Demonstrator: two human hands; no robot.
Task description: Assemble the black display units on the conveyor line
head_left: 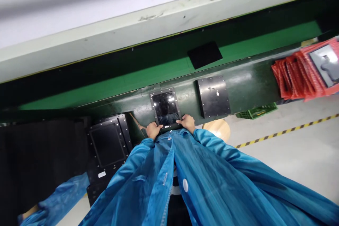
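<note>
At the centre of the frame, a framed black panel (166,106) with a glossy face lies on the dark green bench (242,77), its near edge close to the wearer's blue smock (148,180). The left hand (153,130) grasps its lower left corner and the right hand (187,123) its lower right corner, thumbs over the near rim; the other fingers are mostly out of sight, so how firmly they hold underneath I cannot tell. Nor can I tell whether the panel rests fully flat

The chief risk, as I judge it, is a drop: both hands hold only the near edge, and if one thumb slipped, the panel could twist and go over the front of the bench. The glossy face would probably mark easily, from a thumb straying inward off the rim or a smock button rubbing across it. A sideways swing towards the right of the frame could knock the screw-studded black box (214,97), which sits near the bench's front edge above a round wooden stool top (218,129). Towards the left, an elbow might catch the stacked black panels (108,141), close beside the left sleeve, while a co-worker's blue sleeve (62,197) at lower left leaves less room there. The red bubble-wrap bags (296,74) at far right seem too far off to interfere
</note>
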